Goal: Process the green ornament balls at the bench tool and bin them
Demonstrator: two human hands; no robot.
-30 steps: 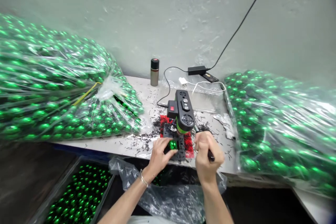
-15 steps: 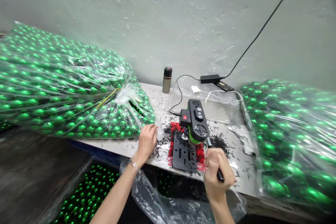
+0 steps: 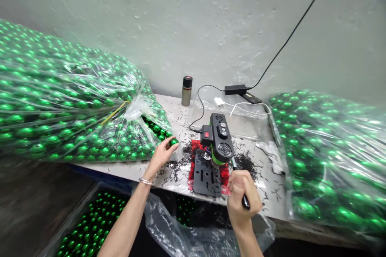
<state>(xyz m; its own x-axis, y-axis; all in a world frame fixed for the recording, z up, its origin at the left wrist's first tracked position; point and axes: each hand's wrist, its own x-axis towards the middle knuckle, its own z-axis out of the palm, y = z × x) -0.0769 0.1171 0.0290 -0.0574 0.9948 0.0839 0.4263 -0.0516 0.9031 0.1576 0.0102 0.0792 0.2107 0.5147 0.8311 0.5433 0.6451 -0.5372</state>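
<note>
My left hand [image 3: 162, 154] is closed in a pinch, with a shiny green ball [image 3: 174, 141] between thumb and fingertips. It is beside the torn opening of a large clear bag [image 3: 137, 106], which is full of such balls. My right hand [image 3: 245, 196] wraps round the black-handled lever [image 3: 246, 202] of a small bench machine. That machine [image 3: 221, 136] has a black top with vents and buttons, a green band and a slotted black base plate [image 3: 206, 176]. The plate rests on a red mat [image 3: 224, 174], and many small black bits [image 3: 245, 162] lie round it.
Another bag of green balls [image 3: 325, 160] stands on the right. At the back are a bottle [image 3: 186, 91], a power adapter [image 3: 235, 89] and a phone-like dark object [image 3: 252, 98]. A white glove [image 3: 271, 156] lies right of the machine. Below the table edge hangs clear plastic [image 3: 169, 225], near more balls [image 3: 93, 217].
My left hand has shifted slightly left and now shows a green ball in its fingers. My right hand keeps its hold on the lever. The whole view has shifted a little.
</note>
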